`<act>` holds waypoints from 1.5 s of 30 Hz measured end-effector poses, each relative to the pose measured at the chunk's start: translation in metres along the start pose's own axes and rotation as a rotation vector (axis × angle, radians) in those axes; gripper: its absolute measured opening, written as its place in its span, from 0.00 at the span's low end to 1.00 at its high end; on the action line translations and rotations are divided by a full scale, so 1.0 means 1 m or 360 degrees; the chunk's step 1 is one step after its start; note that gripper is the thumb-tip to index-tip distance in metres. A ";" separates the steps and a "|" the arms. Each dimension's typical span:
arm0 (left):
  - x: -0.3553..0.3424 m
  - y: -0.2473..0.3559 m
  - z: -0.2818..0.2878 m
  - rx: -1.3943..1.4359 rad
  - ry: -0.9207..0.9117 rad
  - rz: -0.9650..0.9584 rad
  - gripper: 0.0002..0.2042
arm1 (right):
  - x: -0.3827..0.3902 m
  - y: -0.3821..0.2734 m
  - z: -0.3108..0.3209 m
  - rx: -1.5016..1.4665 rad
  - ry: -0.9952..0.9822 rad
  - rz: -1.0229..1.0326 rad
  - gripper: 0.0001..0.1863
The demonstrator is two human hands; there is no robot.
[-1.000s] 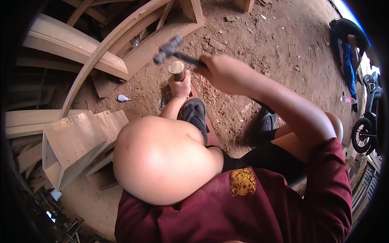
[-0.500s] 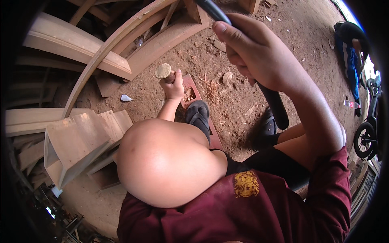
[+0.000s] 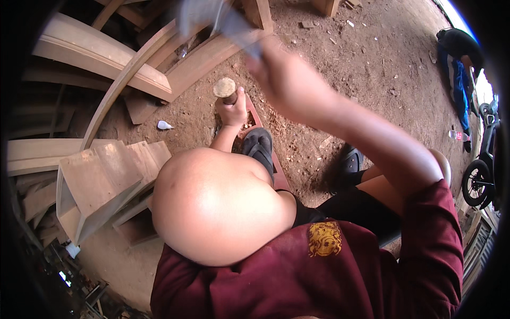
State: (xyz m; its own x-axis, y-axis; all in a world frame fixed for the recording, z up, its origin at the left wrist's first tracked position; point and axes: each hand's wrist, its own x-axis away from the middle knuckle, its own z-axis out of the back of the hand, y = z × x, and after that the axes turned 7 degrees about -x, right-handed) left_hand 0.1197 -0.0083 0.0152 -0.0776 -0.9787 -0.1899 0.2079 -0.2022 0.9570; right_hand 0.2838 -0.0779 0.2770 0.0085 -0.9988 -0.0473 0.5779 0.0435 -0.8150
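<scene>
My left hand [image 3: 232, 111] is closed around an upright chisel's wooden handle [image 3: 224, 88], whose pale round top shows above my fist; its lower end is hidden. My right hand [image 3: 289, 85] grips a hammer [image 3: 223, 26], raised up and right of the chisel and smeared by motion, its head over the handle's far side. Beneath my left hand lies a reddish wooden board [image 3: 281, 179] with chips on it. My left sandalled foot [image 3: 257, 143] rests on this board, just below my fist.
Timber frames and curved pieces [image 3: 101, 64] fill the left; angled wooden boxes [image 3: 101, 181] stand nearer. Wood chips lie on dirt ground [image 3: 361, 64]. A small white bottle [image 3: 163, 124] lies left. At right, another person [image 3: 457, 64] bends near a clear bottle [image 3: 457, 135] and a black bike [image 3: 481, 175].
The hammer was low near the chisel top, rose rightward to beside my right shoulder's side, and now swings back leftward, blurred. My left hand keeps its hold on the chisel.
</scene>
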 end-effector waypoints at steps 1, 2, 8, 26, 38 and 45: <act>-0.002 0.006 -0.001 0.0071 -0.0039 0.0063 0.09 | 0.002 0.031 -0.012 0.0472 -0.0469 -0.0125 0.16; 0.000 0.014 -0.005 -0.0015 0.0018 -0.0079 0.09 | 0.009 0.053 -0.022 0.0427 -0.0496 -0.0230 0.17; 0.000 -0.001 0.006 -0.0016 -0.0029 -0.0058 0.10 | -0.003 0.002 0.012 0.0187 -0.0200 0.0006 0.16; -0.002 0.007 0.010 -0.0099 0.0062 -0.0005 0.10 | -0.016 -0.042 0.028 -0.0092 0.0399 0.0637 0.17; 0.008 0.018 -0.007 -0.0021 -0.0080 -0.0040 0.10 | 0.004 0.017 0.026 0.0076 -0.0431 -0.0120 0.21; 0.010 0.024 -0.006 0.0026 -0.0074 0.0078 0.12 | -0.002 -0.017 0.012 -0.0285 0.0167 0.0125 0.17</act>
State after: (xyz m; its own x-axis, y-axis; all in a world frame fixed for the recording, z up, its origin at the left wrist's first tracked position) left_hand 0.1294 -0.0235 0.0351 -0.1130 -0.9847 -0.1328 0.1966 -0.1532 0.9685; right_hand 0.2841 -0.0764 0.2976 -0.0426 -0.9851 -0.1669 0.4245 0.1333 -0.8955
